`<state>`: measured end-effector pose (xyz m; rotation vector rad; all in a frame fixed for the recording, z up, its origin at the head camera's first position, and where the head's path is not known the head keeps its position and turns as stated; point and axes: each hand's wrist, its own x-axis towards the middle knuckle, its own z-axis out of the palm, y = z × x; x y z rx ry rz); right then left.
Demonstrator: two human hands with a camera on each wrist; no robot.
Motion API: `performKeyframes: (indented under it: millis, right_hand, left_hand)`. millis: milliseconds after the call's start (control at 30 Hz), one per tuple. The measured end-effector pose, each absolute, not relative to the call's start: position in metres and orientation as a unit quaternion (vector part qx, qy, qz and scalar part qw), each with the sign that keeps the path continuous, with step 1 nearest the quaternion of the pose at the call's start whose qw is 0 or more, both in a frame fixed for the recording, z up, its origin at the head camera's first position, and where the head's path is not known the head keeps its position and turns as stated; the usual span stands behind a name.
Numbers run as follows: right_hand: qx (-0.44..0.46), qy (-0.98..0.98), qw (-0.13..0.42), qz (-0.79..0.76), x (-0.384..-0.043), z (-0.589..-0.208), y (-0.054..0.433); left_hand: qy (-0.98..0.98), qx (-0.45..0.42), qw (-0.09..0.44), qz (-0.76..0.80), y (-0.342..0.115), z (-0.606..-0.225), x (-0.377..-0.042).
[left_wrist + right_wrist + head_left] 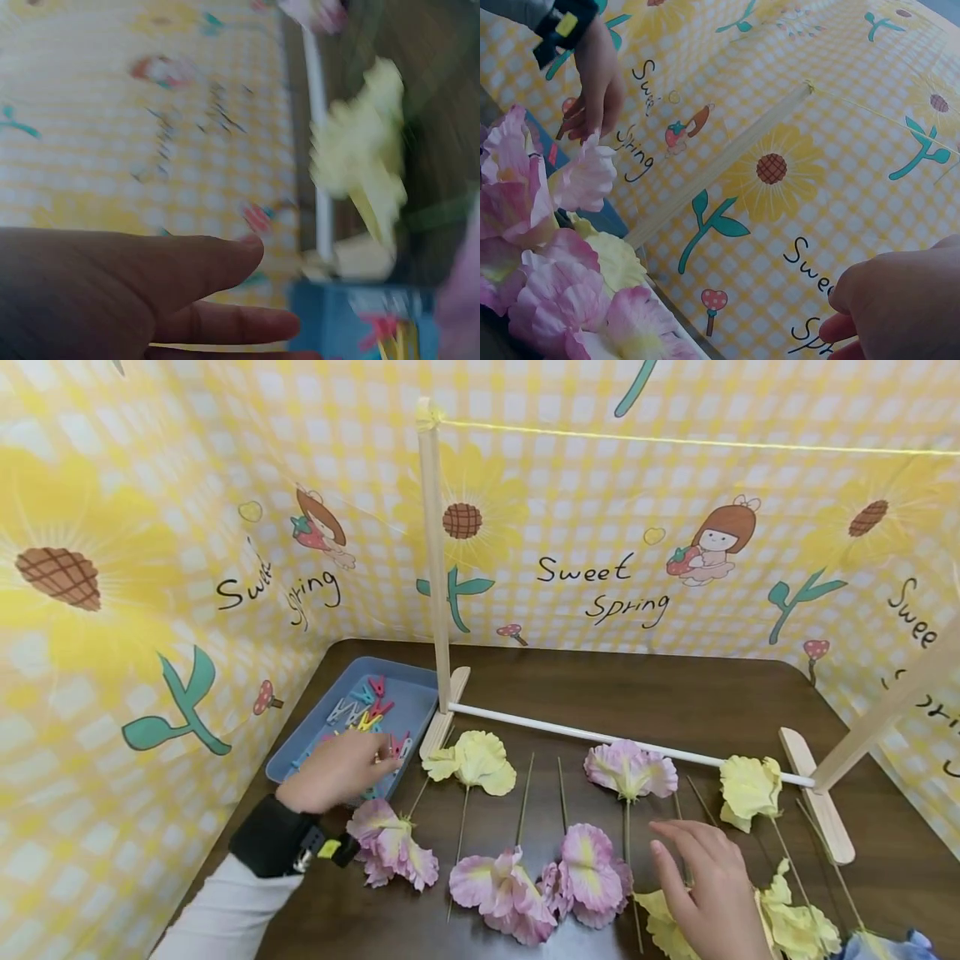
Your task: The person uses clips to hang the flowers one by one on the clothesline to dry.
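My left hand (337,768) hovers over a blue tray (414,700) of small coloured clothespins (367,722). Its thumb and fingers are extended with nothing between them in the left wrist view. My right hand (708,893) is held over the artificial flowers at the right, fingers loosely bent and holding nothing. A yellow flower (663,927) lies partly under it, and a pink flower (630,770) lies just beyond its fingertips. More pink flowers (506,893) lie between the two hands, their stems pointing to the back.
A wooden stand with a left post (432,560), a right post (885,718) and a white rod (540,725) low between them stands behind the flowers. Yellow string (675,441) runs from the left post's top. A blue flower (885,946) lies at the near right. Yellow checked cloth surrounds the table.
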<state>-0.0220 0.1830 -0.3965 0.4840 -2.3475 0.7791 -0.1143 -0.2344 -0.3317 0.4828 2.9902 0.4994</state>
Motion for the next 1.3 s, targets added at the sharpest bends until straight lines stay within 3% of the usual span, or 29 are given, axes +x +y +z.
performKeyframes:
  millis: [233, 400, 767, 1300]
  right_hand:
    - [0.19, -0.886, 0.317, 0.28, -0.025, -0.396, 0.187]
    - [0.185, -0.882, 0.328, 0.283, -0.023, -0.401, 0.192]
    - [0.167, -0.884, 0.331, 0.284, -0.036, -0.405, 0.196]
    - [0.17, -0.886, 0.321, 0.287, -0.049, -0.405, 0.201]
  left_hand:
    - [0.98, 0.124, 0.079, 0.135, -0.262, -0.36, -0.175]
    - [0.981, 0.113, 0.093, 0.128, -0.27, -0.384, -0.197]
    - [0.976, 0.14, 0.087, 0.14, -0.271, -0.404, -0.219]
    - [0.971, 0.085, 0.113, 0.192, -0.27, -0.395, -0.223]
